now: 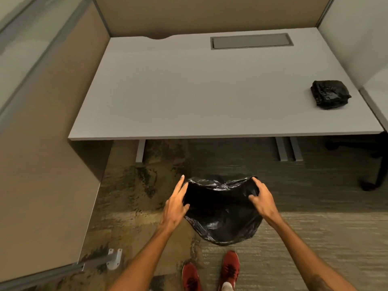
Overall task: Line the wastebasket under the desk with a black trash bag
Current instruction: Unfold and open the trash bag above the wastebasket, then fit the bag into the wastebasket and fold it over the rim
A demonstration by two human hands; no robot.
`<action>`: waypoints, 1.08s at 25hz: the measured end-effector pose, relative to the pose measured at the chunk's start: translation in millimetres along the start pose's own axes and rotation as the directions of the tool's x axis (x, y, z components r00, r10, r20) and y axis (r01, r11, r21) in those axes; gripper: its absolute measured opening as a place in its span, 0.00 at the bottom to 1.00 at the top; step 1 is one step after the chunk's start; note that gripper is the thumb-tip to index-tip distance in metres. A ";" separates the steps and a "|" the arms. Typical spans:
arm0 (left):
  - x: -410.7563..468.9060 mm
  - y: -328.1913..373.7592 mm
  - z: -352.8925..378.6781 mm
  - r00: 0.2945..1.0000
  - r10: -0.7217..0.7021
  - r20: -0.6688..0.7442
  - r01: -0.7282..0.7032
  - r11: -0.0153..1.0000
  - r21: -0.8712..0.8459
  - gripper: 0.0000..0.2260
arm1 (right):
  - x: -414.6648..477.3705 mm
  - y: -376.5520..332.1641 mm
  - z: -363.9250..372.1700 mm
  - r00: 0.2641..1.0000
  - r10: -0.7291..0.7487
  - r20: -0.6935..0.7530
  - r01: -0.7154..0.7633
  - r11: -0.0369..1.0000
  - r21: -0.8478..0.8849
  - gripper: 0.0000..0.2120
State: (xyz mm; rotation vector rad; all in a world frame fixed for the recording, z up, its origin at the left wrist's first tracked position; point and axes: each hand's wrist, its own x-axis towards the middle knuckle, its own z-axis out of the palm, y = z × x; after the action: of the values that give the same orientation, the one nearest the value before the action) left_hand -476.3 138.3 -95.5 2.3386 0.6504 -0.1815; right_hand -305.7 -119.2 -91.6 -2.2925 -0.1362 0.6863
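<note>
At the far left a tan partition wall (42, 143) closes off the cubicle, and a white bracket (114, 258) sits at its foot on the carpet (315, 238). Next comes the left hand (175, 203), fingers stretched long and the thumb hooked over the left edge of the trash bag (222, 215), so it presses and pinches the plastic rather than closing hard around it. The bag hangs between the two hands, its mouth pulled wide from side to side, its long axis running left to right, with the dark opening facing up and the loose bottom sagging toward the red shoes (210, 271). The wastebasket itself cannot be made out: it may sit inside or beneath the black plastic, or lie back under the desk (189, 91), whose front edge is well beyond the hands. The right hand (261, 199) curls its fingers over the right edge of the mouth, holding a fold of plastic. Both hands are about equally near the rim, so the next move probably turns on spreading the mouth evenly and drawing it down. Farther right, a folded bundle of black bags (329, 94) rests on the desk near its right edge.
</note>
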 end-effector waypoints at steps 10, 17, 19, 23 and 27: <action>52.3 -81.6 71.9 0.991 -0.009 0.137 0.026 0.993 -0.119 0.53 | 74.2 67.8 61.1 0.984 0.105 0.145 -0.132 0.973 0.189 0.42; 73.9 -119.5 132.1 0.999 -0.019 0.043 0.023 0.996 -0.083 0.52 | 111.2 126.5 98.3 0.986 0.103 0.133 -0.133 0.962 0.239 0.46; 76.3 -122.9 147.6 1.000 -0.024 -0.019 0.023 0.999 -0.044 0.52 | 116.5 137.1 107.5 0.988 0.085 0.127 -0.116 0.959 0.260 0.48; 83.7 -130.4 176.8 0.999 -0.045 -0.003 0.045 0.999 -0.024 0.53 | 131.3 156.4 129.0 0.993 0.088 0.073 -0.105 0.959 0.264 0.47; 100.7 -155.1 210.0 0.995 -0.103 0.021 0.103 0.995 -0.013 0.51 | 150.0 176.6 153.5 0.993 0.104 0.063 -0.116 0.964 0.239 0.46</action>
State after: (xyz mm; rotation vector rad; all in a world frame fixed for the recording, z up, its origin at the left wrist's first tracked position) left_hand -456.9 138.8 -374.6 2.2885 0.7603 -0.2458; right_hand -274.4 -109.7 -367.6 -2.0607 0.0508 0.7729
